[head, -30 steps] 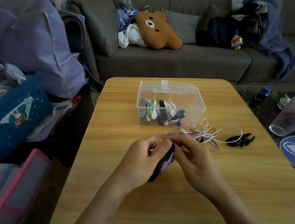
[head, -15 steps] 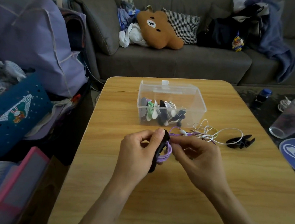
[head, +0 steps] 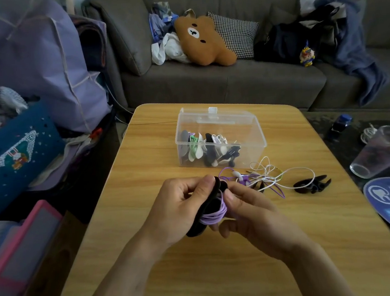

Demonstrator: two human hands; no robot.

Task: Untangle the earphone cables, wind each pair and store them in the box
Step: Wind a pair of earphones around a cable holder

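left hand [head: 183, 210] gripping black winder [head: 208, 208]; right hand [head: 246, 209] pinching purple cable [head: 215, 214] onto it, over table [head: 144, 176] | risk: loose tail snagging white cable [head: 269, 176], loosening wraps; box [head: 220, 141] behind

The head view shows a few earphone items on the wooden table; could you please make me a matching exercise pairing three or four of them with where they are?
Things:
1. purple earphone cable
2. clear plastic box
3. spare black plastic winder
4. white earphone cable

Places:
A. lying alone on the table, to the right
B. loose in a tangle in front of the box
C. wound on a black winder held in both hands
D. behind the hands, holding wound pairs

Pairs: 1-C, 2-D, 3-A, 4-B
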